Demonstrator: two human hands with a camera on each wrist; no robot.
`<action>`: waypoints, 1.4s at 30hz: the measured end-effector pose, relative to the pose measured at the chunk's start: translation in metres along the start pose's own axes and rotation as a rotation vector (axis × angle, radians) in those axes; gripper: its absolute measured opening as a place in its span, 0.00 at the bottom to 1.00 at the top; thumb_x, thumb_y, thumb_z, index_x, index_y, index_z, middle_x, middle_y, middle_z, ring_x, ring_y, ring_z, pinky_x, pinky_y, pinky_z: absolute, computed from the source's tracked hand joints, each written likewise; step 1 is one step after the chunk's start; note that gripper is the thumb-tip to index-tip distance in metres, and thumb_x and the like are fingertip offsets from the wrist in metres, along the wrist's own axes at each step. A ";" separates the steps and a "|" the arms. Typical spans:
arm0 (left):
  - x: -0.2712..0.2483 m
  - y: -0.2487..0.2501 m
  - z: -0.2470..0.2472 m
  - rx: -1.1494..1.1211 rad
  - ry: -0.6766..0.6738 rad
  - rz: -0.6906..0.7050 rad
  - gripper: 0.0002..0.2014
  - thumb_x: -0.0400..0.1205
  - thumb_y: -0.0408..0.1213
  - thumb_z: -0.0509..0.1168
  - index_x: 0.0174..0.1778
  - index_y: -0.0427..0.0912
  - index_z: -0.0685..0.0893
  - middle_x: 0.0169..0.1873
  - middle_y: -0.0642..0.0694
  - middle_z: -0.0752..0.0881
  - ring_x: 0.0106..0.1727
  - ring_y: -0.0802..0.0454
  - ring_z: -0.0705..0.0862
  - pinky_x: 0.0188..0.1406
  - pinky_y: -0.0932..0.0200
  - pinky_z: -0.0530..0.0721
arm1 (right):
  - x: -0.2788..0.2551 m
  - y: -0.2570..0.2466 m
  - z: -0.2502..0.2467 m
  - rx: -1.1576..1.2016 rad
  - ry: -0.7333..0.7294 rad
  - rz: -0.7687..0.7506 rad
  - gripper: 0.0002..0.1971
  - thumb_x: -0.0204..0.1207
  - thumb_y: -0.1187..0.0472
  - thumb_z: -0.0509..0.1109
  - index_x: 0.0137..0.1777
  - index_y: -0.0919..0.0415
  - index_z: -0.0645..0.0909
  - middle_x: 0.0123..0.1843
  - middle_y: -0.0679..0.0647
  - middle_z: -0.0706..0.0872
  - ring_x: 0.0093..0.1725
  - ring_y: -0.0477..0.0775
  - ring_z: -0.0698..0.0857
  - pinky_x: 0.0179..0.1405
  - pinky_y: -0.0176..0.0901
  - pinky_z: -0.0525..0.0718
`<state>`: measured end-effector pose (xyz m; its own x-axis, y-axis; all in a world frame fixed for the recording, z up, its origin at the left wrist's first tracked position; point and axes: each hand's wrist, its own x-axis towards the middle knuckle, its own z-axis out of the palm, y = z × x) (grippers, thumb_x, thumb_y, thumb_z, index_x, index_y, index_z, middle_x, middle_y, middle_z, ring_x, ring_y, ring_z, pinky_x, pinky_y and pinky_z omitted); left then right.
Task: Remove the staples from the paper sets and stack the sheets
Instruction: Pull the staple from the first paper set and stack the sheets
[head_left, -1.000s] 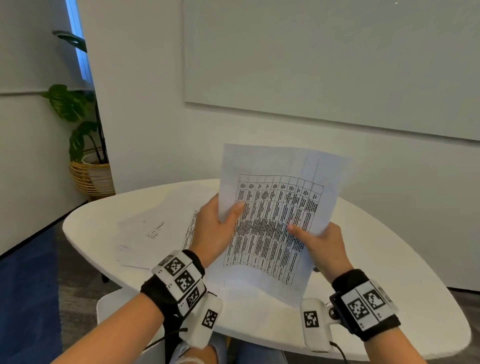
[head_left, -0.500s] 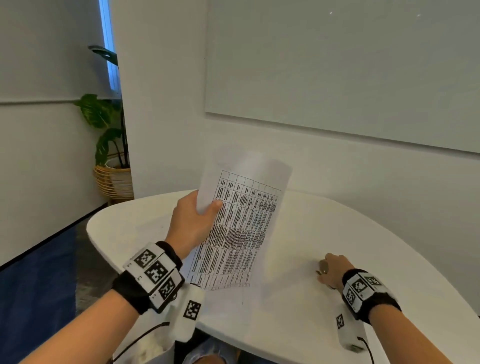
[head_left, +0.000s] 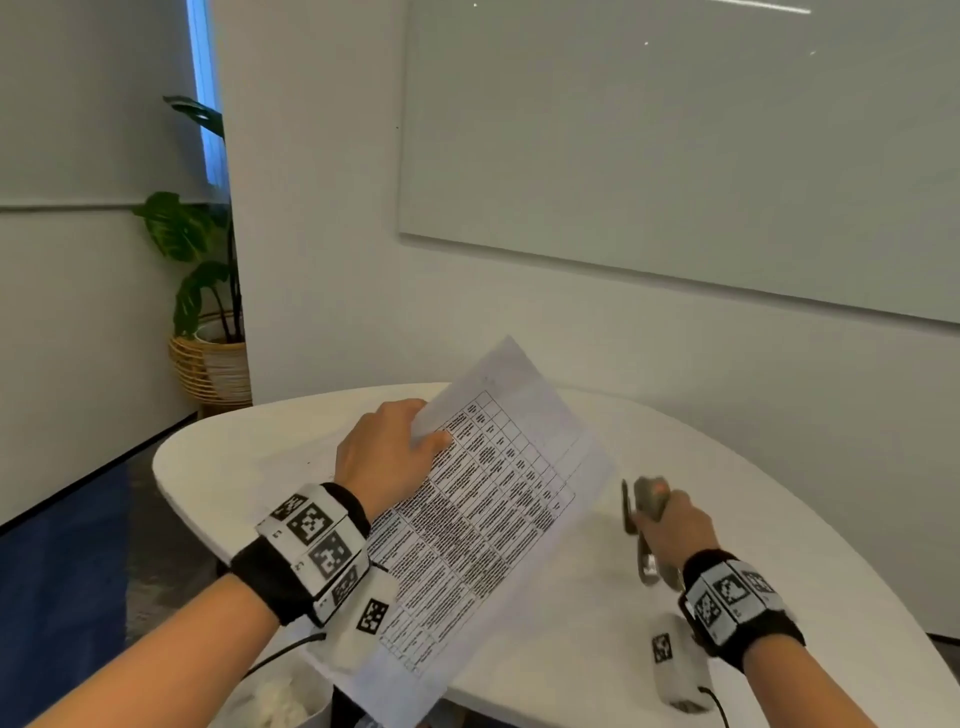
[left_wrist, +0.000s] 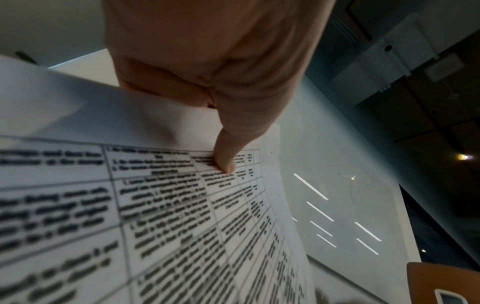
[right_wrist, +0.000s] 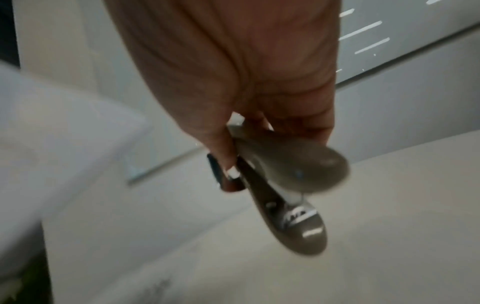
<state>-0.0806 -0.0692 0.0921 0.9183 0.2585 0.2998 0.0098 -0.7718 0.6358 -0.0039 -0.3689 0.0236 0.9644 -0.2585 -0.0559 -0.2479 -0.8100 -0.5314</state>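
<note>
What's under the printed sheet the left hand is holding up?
Under the printed sheet only the white table shows around its edges. The left hand pinches its upper edge. Whatever lies directly beneath is covered.

White table (head_left: 779, 519), whiteboard (head_left: 675, 145), potted plant (head_left: 208, 322)

**Paper set aloft, staple remover in hand**

Paper set (head_left: 483, 525): white sheets printed with a dense black table, gridded cells, text too blurred to read. Held tilted over the near edge of the bench (head_left: 779, 519), far corner raised, near end overhanging that edge. Pinched at the upper left edge, thumb on the printed face.

Staple remover (head_left: 647, 514): grey metal tool with rounded handles, lifted off the bench, right of the paper set and apart from it. Gripped by the handles, working end pointing away and down in the wrist view (right_wrist: 293, 197).
</note>
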 end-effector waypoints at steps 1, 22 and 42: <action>-0.001 0.001 0.002 0.018 -0.020 0.002 0.06 0.81 0.50 0.67 0.46 0.54 0.79 0.32 0.56 0.81 0.35 0.52 0.80 0.26 0.62 0.68 | -0.002 -0.008 -0.010 0.111 0.071 -0.024 0.21 0.79 0.55 0.67 0.66 0.68 0.70 0.61 0.68 0.81 0.53 0.65 0.81 0.50 0.47 0.76; -0.030 0.027 0.049 0.126 -0.319 0.138 0.11 0.80 0.49 0.68 0.56 0.52 0.83 0.36 0.54 0.84 0.34 0.55 0.82 0.37 0.61 0.80 | -0.073 -0.094 -0.033 1.491 0.372 -0.279 0.13 0.80 0.49 0.65 0.37 0.54 0.79 0.31 0.47 0.86 0.38 0.57 0.85 0.49 0.60 0.85; -0.029 0.024 0.058 0.114 -0.351 0.145 0.12 0.82 0.47 0.66 0.59 0.50 0.83 0.38 0.54 0.84 0.33 0.58 0.81 0.30 0.66 0.76 | -0.045 -0.084 -0.022 1.254 0.293 -0.233 0.16 0.74 0.44 0.70 0.41 0.57 0.79 0.33 0.53 0.82 0.31 0.52 0.79 0.34 0.43 0.81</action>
<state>-0.0841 -0.1287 0.0575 0.9927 -0.0568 0.1068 -0.1041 -0.8506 0.5155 -0.0285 -0.3005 0.0890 0.8776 -0.4126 0.2440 0.3283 0.1465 -0.9332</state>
